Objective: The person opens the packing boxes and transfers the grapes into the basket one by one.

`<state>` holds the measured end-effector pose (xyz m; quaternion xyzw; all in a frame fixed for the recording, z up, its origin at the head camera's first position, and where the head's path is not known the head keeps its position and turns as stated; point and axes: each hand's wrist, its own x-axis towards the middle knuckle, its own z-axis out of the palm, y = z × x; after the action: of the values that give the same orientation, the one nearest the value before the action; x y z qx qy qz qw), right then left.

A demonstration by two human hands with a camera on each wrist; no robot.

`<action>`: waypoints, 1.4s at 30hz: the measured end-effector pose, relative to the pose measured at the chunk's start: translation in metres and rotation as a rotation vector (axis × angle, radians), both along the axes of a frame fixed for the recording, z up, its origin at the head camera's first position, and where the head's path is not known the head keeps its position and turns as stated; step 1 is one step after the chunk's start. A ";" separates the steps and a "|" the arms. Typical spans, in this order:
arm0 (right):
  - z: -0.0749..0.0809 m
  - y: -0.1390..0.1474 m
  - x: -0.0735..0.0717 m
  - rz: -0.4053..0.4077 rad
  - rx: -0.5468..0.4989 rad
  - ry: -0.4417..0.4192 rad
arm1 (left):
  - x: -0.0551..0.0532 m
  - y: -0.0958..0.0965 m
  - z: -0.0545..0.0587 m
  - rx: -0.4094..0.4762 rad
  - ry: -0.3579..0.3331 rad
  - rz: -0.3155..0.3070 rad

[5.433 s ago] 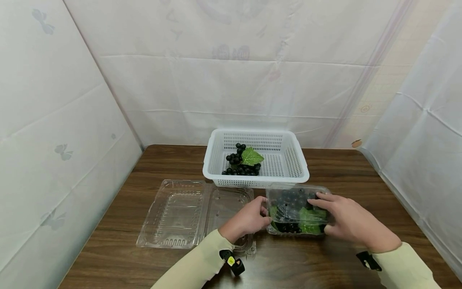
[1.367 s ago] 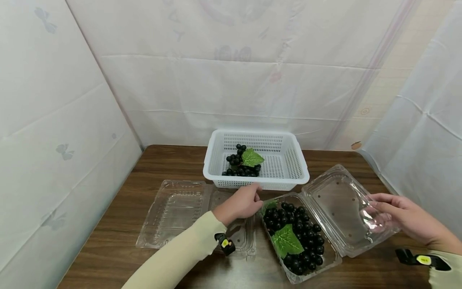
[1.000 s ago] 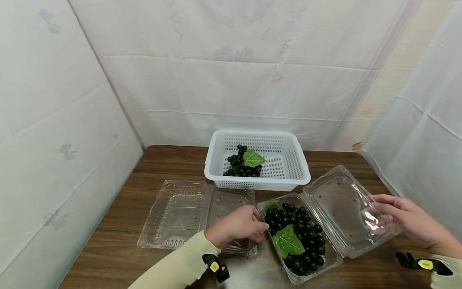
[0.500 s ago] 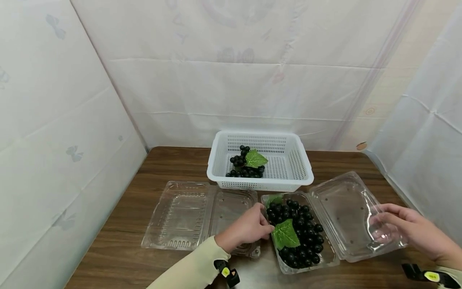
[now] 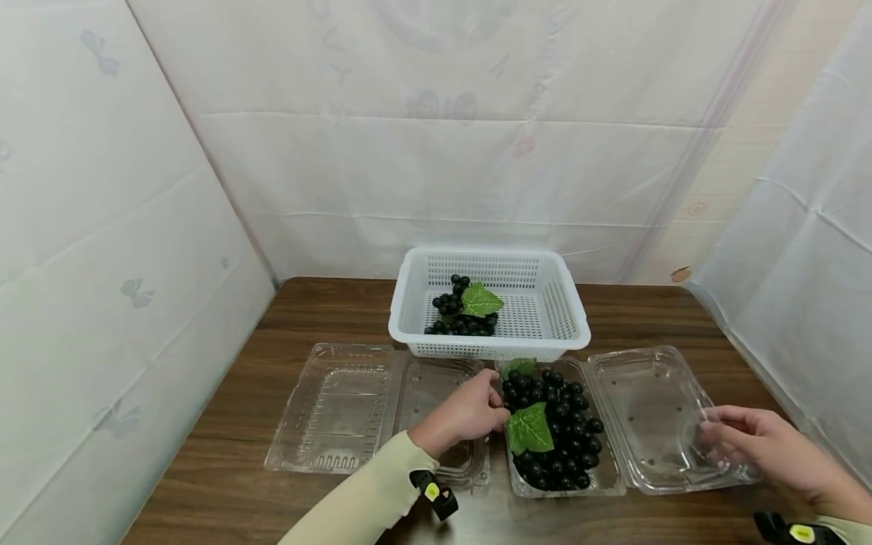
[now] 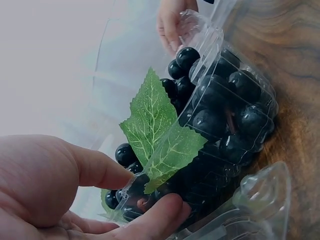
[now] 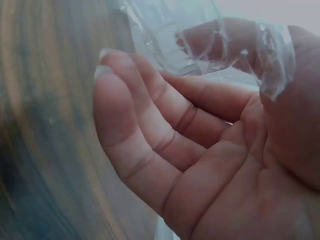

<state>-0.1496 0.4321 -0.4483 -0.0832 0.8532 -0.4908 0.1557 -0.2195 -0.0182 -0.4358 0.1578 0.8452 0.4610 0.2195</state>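
A clear plastic clamshell box [image 5: 608, 475] lies unfolded on the table at the right in the head view. In it sits a bunch of black grapes [image 5: 562, 431] with a green leaf [image 5: 530, 428] on top. My left hand [image 5: 465, 415] pinches the box's left rim; in the left wrist view the thumb and fingers straddle that rim beside the leaf [image 6: 155, 125]. Folded out to the right is the lid [image 5: 654, 420]. Its outer edge is between the thumb and index finger of my right hand [image 5: 759, 443], whose other fingers curve loosely below in the right wrist view.
Behind the box stands a white perforated basket [image 5: 402, 318] holding more black grapes [image 5: 463, 324] with a leaf. A second clear clamshell [image 5: 341, 409] lies unfolded at the left, partly under my left forearm. Pale cloth [image 5: 436, 151] surrounds the wooden table [image 5: 232, 469].
The grape box was shut 5.4 s ago; its lid is now folded out to the right. During the last second my left hand took hold of the rim, and the box has turned square to the table.
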 end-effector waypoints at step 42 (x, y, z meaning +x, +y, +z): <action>-0.012 -0.029 -0.022 -0.098 0.363 -0.047 | -0.014 0.005 -0.004 -0.028 -0.012 0.031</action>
<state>-0.1720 0.4027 -0.4606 -0.0005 0.9269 -0.3375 0.1640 -0.2337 -0.0137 -0.4398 0.1389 0.8527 0.4532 0.2196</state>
